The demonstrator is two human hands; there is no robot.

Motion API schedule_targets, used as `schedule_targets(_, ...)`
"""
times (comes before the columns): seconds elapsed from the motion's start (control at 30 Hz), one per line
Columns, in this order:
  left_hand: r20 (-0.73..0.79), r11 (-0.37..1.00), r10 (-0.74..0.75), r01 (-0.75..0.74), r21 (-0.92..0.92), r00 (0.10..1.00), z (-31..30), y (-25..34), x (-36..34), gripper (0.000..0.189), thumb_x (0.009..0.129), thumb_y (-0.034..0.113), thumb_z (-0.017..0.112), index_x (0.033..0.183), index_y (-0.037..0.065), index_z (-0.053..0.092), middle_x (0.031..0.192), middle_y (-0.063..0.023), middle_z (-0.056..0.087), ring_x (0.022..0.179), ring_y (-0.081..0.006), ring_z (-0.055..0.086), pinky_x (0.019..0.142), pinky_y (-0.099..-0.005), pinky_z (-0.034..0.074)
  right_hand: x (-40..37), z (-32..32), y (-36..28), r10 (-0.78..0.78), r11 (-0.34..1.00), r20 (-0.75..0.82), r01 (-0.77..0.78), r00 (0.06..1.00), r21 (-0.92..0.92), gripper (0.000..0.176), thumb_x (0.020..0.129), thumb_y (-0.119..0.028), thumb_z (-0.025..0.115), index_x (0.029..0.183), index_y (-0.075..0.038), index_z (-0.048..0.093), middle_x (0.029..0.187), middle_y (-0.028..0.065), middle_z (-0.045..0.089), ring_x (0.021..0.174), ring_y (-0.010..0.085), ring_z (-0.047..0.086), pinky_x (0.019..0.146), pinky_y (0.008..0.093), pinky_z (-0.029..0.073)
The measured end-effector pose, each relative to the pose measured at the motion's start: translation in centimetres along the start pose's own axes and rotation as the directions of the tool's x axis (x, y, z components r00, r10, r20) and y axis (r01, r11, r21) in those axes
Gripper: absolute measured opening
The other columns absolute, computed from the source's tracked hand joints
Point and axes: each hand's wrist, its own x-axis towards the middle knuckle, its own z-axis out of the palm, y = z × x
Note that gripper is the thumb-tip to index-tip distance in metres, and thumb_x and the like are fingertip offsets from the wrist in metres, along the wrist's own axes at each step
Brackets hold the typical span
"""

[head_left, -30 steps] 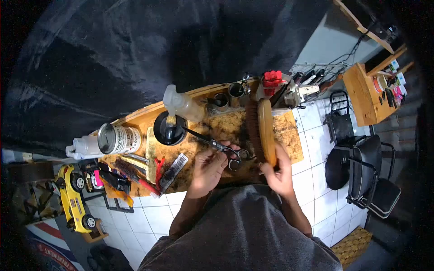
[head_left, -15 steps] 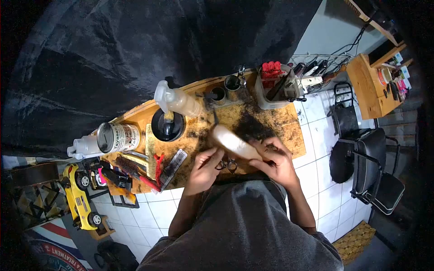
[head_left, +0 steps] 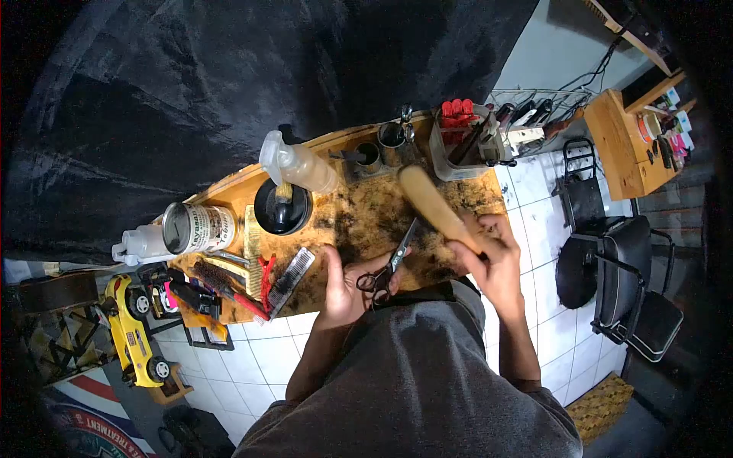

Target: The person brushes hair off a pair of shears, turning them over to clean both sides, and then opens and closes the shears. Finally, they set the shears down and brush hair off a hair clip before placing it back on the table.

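Observation:
In my right hand is a long, pale wooden brush, gripped near its lower end. Its rounded end points up and left over the table, and no bristles show from this side. A pair of scissors lies across the fingers of my left hand, blades pointing up and right. My left thumb stands away from the scissors. Dark hair clippings are spread over the wooden table under both hands. A grey comb lies left of my left hand.
A spray bottle, black bowl and labelled can stand toward the back left. A clear bin with red clips stands back right. Left lie a red-handled round brush and hair clipper. A black chair stands right.
The wooden brush has swung up and right, now only in my right hand. My left hand has lowered to the scissors, which have shifted slightly and show their blades.

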Motion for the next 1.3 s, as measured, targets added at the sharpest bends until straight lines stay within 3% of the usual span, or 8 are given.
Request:
schedule_targets(0.3,-0.098,0.948,-0.011,-0.021,-0.319,0.995,1.7,0.7,0.7,0.105,0.081,0.082,0.009,0.128,-0.003,0.050,0.123,-0.0175,0.057,0.109,-0.0284,0.057,0.095,-0.0412,0.044,-1.6,0.5,-0.8,-0.234,0.972,0.419,0.213,0.877,0.098,0.038,0.066,-0.033,0.082,0.096,-0.011,0.074,0.095,0.0088,0.058,0.090,0.0255,0.060,0.079,0.0371,0.051)
schedule_targets(0.57,0.077,0.996,-0.061,0.066,-0.062,0.995,-0.6,-0.4,0.6,0.048,0.101,0.032,0.037,0.133,-0.004,0.041,0.106,-0.0080,0.054,0.088,-0.0151,0.052,0.068,-0.0265,0.042,-0.4,-0.4,-1.7,0.143,0.980,-0.011,-0.141,0.990,0.140,0.031,0.072,-0.018,0.079,0.099,-0.004,0.071,0.098,0.0110,0.057,0.090,0.0253,0.060,0.075,0.0376,0.049)
schedule_targets(0.67,-0.032,1.000,0.002,-0.003,-0.016,0.999,-0.8,-1.5,-0.2,0.038,0.100,0.018,0.042,0.133,-0.002,0.042,0.107,-0.0083,0.056,0.089,-0.0158,0.054,0.070,-0.0283,0.044,-0.8,-0.8,-0.7,-0.297,0.950,0.230,0.262,0.927,0.170,0.033,0.071,-0.022,0.081,0.098,-0.006,0.072,0.095,0.0108,0.059,0.091,0.0244,0.060,0.076,0.0356,0.049)
schedule_targets(0.9,0.125,0.992,-0.040,0.055,-0.117,0.991,-0.6,0.1,-0.1,0.040,0.099,0.015,0.046,0.133,-0.005,0.044,0.107,-0.0063,0.054,0.097,-0.0151,0.053,0.073,-0.0282,0.047,0.2,0.2,-0.2,0.019,0.999,-0.131,-0.015,0.991,0.031,0.027,0.076,-0.010,0.075,0.100,0.002,0.070,0.096,0.0133,0.058,0.082,0.0232,0.062,0.071,0.0298,0.051)
schedule_targets(1.07,0.078,0.987,-0.020,0.033,-0.158,0.997,-1.5,-1.5,0.1,0.038,0.099,0.013,0.046,0.133,-0.006,0.044,0.104,-0.0050,0.055,0.098,-0.0155,0.054,0.081,-0.0291,0.049,-0.5,0.0,0.2,-0.270,0.961,0.035,0.267,0.962,0.074,0.044,0.068,-0.021,0.081,0.106,-0.002,0.069,0.095,0.0114,0.057,0.087,0.0241,0.060,0.076,0.0344,0.049)
schedule_targets(1.13,0.080,0.405,0.404,-0.257,0.878,0.911,-3.5,-3.8,0.2,0.037,0.099,0.012,0.046,0.132,-0.005,0.046,0.100,-0.0050,0.056,0.096,-0.0153,0.055,0.085,-0.0286,0.049,-1.0,0.4,0.3,-0.310,0.948,0.191,0.288,0.931,0.134,0.042,0.066,-0.023,0.082,0.103,-0.006,0.071,0.094,0.0096,0.056,0.085,0.0247,0.060,0.074,0.0353,0.050)
schedule_targets(1.23,-0.119,0.989,0.097,-0.109,-0.099,0.988,-0.4,-1.3,0.1,0.032,0.098,0.011,0.048,0.127,-0.003,0.051,0.096,-0.0051,0.059,0.092,-0.0133,0.055,0.081,-0.0266,0.048,-0.8,1.2,1.5,-0.307,0.951,0.094,0.308,0.947,-0.001,0.039,0.070,-0.020,0.081,0.103,-0.003,0.070,0.093,0.0104,0.055,0.085,0.0244,0.060,0.075,0.0350,0.049)
schedule_targets(1.3,-0.042,0.997,0.067,-0.068,-0.025,0.997,-0.1,-0.3,0.1,0.029,0.098,0.011,0.048,0.123,-0.003,0.053,0.096,-0.0056,0.060,0.089,-0.0110,0.054,0.076,-0.0241,0.046,-0.1,1.0,1.0,-0.091,0.996,-0.082,0.090,0.992,-0.012,0.041,0.074,-0.018,0.078,0.107,0.002,0.066,0.095,0.0124,0.056,0.085,0.0249,0.060,0.076,0.0346,0.049)
